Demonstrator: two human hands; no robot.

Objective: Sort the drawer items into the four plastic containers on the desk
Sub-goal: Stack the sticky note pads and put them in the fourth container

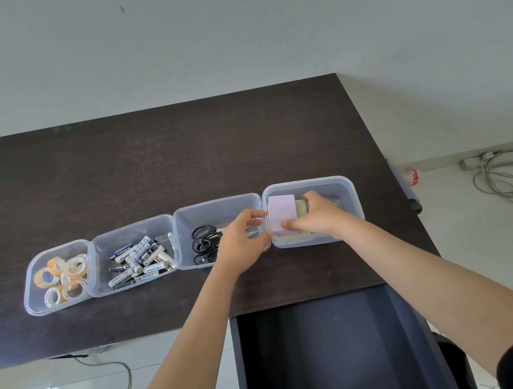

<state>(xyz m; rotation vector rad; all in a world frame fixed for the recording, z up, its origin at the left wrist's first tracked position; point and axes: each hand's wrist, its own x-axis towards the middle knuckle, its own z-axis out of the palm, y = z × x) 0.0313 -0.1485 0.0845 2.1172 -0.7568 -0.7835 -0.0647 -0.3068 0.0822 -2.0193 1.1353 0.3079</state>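
Two hands at the rightmost clear plastic container (351, 209), where the pale pink paper notepad (282, 212) rests (light, floppy, best pinched by its edges): right hand (318, 214) pinches its near edge, left hand (242, 239) steadies its left side, fingers loosely curled.

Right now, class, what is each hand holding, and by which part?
The right hand grips the pink pad by its near edge inside the rightmost container. The left hand touches the pad's left side; a firm grip cannot be told.

dark wood desk (141, 166), pale wall (221, 30), tiled floor (510, 240).
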